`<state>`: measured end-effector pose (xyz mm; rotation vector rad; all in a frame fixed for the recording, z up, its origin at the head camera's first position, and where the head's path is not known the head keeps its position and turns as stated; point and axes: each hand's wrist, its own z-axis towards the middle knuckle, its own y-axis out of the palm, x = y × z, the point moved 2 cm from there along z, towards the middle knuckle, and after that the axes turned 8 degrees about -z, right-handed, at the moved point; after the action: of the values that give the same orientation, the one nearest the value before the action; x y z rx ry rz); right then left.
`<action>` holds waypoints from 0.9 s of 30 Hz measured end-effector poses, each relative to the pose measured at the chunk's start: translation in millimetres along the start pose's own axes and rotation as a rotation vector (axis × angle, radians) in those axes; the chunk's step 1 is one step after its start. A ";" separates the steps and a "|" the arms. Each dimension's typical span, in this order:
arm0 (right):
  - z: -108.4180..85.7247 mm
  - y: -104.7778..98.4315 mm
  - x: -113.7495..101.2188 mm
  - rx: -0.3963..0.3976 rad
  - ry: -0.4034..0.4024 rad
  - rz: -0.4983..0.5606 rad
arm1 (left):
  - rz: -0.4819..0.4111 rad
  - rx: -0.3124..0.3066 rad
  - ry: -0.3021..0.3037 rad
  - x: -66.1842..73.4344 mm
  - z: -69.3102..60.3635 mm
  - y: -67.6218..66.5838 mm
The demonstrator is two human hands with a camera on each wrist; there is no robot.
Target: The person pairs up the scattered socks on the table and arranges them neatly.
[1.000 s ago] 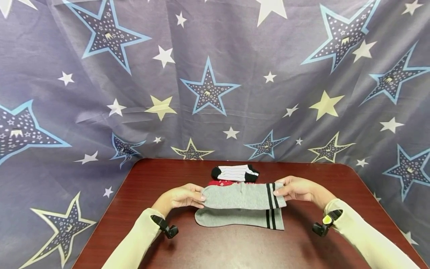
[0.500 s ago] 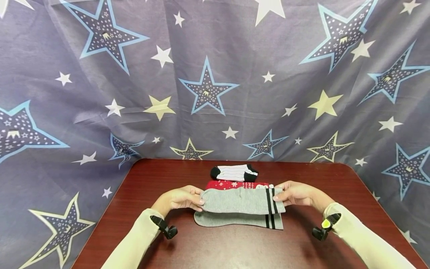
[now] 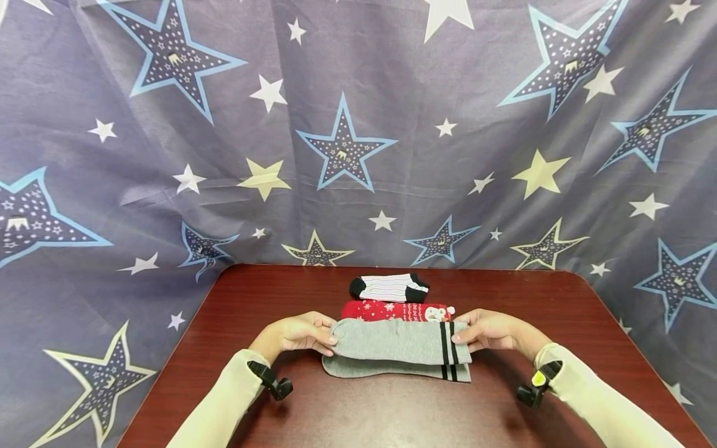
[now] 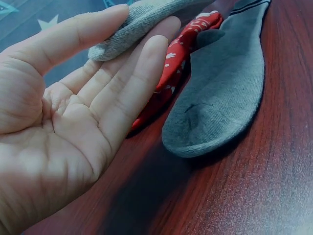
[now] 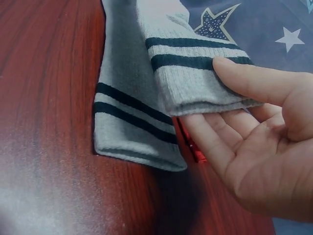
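Note:
A grey sock [image 3: 392, 341] with two black stripes at its cuff is stretched between both hands, raised above the table. My left hand [image 3: 297, 333] pinches its toe end between thumb and fingers. At the striped cuff, my right hand [image 3: 493, 331] pinches the fabric, thumb on top and fingers beneath, as the right wrist view shows. A second grey sock [image 4: 220, 93] of the same kind lies flat on the table under the held one, mostly covered by it in the head view. Just behind them is a red patterned sock [image 3: 392, 310], its near side hidden.
White striped socks [image 3: 386, 288] with black toe and heel lie behind the red one, near the table's far edge. The reddish-brown table [image 3: 358, 417] stands against a star-printed cloth [image 3: 358, 218].
Both hands have lowered the held grey sock toward the near side, bringing it further over the lying grey sock. More of the red sock shows behind it.

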<state>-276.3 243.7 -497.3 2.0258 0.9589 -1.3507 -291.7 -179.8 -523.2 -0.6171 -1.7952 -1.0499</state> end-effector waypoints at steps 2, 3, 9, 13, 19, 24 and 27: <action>0.7 0.6 1.0 0.003 0.003 0.001 | 0.002 0.000 -0.001 -0.5 -0.4 -0.1; 1.0 0.7 1.6 0.006 0.004 0.000 | 0.001 0.001 -0.004 -0.8 -0.5 -0.2; 1.1 1.4 3.2 0.008 0.006 -0.001 | -0.004 0.008 -0.021 -1.6 0.0 -0.6; 1.3 2.1 4.6 0.000 0.006 -0.006 | -0.009 0.005 -0.026 -1.1 0.5 0.5; 3.4 2.1 7.6 0.003 0.002 -0.017 | -0.011 -0.002 -0.027 0.5 0.7 2.9; 4.0 1.7 7.6 -0.001 0.006 -0.013 | -0.002 -0.017 -0.019 0.9 1.8 3.4; 3.8 1.3 7.1 0.001 0.012 -0.013 | 0.005 -0.023 -0.014 1.2 2.8 3.5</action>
<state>-275.6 242.0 -505.2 2.0336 0.9787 -1.3472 -290.9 -175.7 -521.3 -0.6441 -1.7954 -1.0665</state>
